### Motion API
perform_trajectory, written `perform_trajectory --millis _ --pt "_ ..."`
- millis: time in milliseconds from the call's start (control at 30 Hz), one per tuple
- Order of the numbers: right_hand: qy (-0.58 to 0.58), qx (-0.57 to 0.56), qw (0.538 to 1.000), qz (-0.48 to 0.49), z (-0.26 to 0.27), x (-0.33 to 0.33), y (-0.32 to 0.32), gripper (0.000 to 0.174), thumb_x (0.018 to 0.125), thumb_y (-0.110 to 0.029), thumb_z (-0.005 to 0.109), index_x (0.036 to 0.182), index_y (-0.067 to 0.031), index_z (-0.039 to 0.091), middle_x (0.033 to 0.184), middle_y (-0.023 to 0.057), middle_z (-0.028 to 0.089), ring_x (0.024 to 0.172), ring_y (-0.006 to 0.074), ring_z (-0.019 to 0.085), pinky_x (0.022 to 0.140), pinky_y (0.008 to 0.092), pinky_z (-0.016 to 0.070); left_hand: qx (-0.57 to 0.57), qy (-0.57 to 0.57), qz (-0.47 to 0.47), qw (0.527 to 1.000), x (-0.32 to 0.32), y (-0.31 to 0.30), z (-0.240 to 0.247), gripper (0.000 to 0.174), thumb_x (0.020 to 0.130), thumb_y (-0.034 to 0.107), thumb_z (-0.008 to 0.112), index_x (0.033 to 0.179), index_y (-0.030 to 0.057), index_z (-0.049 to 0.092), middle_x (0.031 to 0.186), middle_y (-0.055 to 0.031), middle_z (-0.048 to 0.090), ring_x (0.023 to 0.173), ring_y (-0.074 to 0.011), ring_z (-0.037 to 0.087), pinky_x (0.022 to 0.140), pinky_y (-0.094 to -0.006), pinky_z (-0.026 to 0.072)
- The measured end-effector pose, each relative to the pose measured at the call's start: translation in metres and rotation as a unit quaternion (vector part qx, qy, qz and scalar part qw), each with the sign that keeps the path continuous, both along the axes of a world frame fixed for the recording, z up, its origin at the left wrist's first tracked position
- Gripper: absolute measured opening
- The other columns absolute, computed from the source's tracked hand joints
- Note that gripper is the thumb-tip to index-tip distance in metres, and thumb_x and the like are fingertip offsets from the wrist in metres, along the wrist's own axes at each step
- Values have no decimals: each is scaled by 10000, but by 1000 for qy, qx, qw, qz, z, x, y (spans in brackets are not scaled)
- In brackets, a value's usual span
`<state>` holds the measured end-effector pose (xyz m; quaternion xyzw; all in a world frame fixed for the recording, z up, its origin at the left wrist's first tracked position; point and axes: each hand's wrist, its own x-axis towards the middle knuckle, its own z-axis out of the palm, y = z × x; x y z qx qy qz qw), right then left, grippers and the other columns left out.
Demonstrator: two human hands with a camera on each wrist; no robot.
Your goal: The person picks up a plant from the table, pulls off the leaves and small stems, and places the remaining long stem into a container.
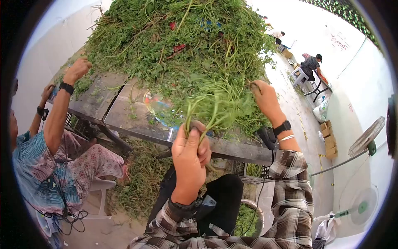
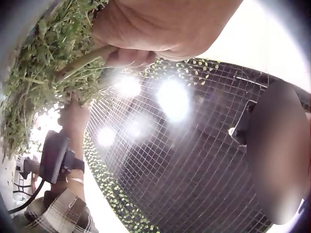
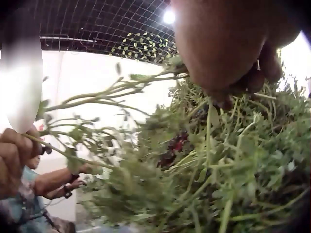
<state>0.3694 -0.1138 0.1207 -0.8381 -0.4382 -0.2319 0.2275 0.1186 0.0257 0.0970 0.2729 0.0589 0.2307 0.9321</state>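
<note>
In the head view the left hand (image 1: 191,153) grips a small bunch of green leafy stems (image 1: 215,112) between thumb and fingers, leaves fanned up and blurred. Up close, the left hand (image 2: 160,24) has a thick stem (image 2: 87,60) coming out of its grasp. To the right, at the edge of the plant pile (image 1: 178,45), the right hand (image 1: 267,99) is curled with thumb and fingertips together. The right wrist view has stems (image 3: 116,90) running from beside the right hand (image 3: 228,48); its fingertips pinch greenery, partly hidden.
The dark table (image 1: 134,110) bears the heaped plants. Another person (image 1: 45,153) sits at the left, an arm over the table. Below are cut plants (image 1: 143,182) and a round container (image 1: 259,216) of greens. Fans (image 1: 367,137), cartons (image 1: 329,141) and a distant worker (image 1: 311,65) are at the right.
</note>
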Motion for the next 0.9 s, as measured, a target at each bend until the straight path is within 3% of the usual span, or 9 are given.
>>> perform_trajectory --millis 67,133,200,233,300,400,533,633,900 --pt "51 5 995 -83 4 9 -4 196 817 -123 514 968 -11 569 830 208 597 789 379 562 687 393 453 -2 -14 39 999 -2 6 1 106 935 180 449 950 80 482 577 39 347 432 -27 249 383 -178 196" --pt "74 31 993 -87 4 20 -5 249 816 -142 533 1020 -3 567 761 185 610 746 350 586 678 391 454 2 -12 50 999 -1 7 0 100 936 172 446 956 80 478 578 36 347 431 -27 246 380 -179 192" --pt "280 53 950 -124 12 13 -1 354 793 -176 573 1101 -3 544 857 165 622 811 298 601 706 389 461 -10 -11 54 998 -1 5 -2 101 934 174 449 964 81 473 578 33 347 432 -28 242 380 -178 190" --pt "283 53 950 -124 7 15 -1 354 793 -176 573 1101 -3 544 857 165 622 811 298 601 706 389 461 -9 -8 55 998 -1 4 -2 101 934 174 449 964 81 473 578 33 347 432 -28 242 380 -178 190" --pt "76 63 995 -12 -1 16 1 438 779 -202 607 1162 -10 513 979 136 603 886 236 590 709 352 477 -10 -6 58 998 1 2 -2 107 934 178 450 974 80 470 580 33 347 434 -29 242 383 -178 188" --pt "50 68 996 -19 11 -8 0 447 785 -173 598 1195 -29 492 1073 132 565 928 204 564 722 308 481 -5 -8 45 999 1 2 -3 109 935 178 448 975 79 470 583 32 351 437 -28 244 384 -177 188" --pt "250 133 959 20 31 -79 -1 296 778 -101 576 1065 -28 585 893 88 587 747 150 558 636 248 447 1 -17 13 1000 0 0 -3 109 936 177 444 976 79 471 585 31 355 439 -25 245 386 -175 193" --pt "197 135 971 27 36 -128 0 246 755 -67 589 996 -24 612 767 62 540 648 135 514 582 258 413 10 -16 -1 1000 2 -6 -2 104 937 173 441 972 80 471 585 31 358 439 -24 244 384 -173 197" --pt "-24 52 994 92 25 -161 6 236 663 -14 644 897 -34 616 728 101 472 676 266 503 581 339 422 66 -43 -28 996 8 -20 -8 129 935 193 456 966 71 482 601 40 371 455 -17 279 388 -158 207"
